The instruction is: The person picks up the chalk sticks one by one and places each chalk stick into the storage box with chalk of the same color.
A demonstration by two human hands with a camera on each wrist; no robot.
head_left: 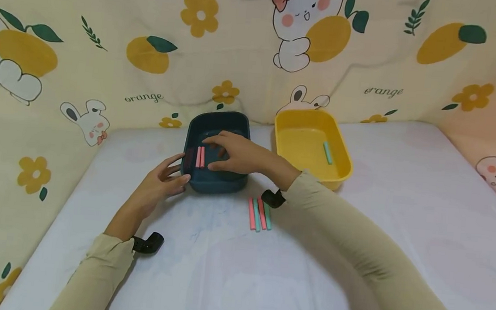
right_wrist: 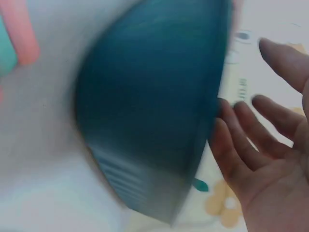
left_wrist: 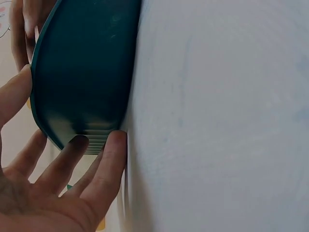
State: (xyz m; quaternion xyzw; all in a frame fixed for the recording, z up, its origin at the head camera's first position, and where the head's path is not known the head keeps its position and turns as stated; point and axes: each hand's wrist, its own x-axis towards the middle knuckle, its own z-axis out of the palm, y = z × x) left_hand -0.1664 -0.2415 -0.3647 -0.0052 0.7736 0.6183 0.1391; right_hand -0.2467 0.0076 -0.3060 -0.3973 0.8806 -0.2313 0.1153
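A dark teal plastic bin (head_left: pixel 218 187) stands on the table, with two pink chalk sticks (head_left: pixel 201 157) inside near its left wall. My left hand (head_left: pixel 157 184) touches the bin's left side; in the left wrist view its spread fingers rest along the outer wall and the thumb lies at the rim. Over the bin's right part is my right hand (head_left: pixel 237 153), fingers and thumb apart with nothing between them. The right wrist view, blurred, shows the bin's wall (right_wrist: pixel 149 96) beside those fingers. Several pink and mint chalk sticks (head_left: pixel 258 215) lie side by side in front of the bin.
To the right stands a yellow bin (head_left: pixel 344 171) holding one mint chalk stick (head_left: pixel 327 153). A white cloth covers the table (head_left: pixel 219 280). Printed fabric (head_left: pixel 239 51) with rabbits and oranges hangs behind and at both sides.
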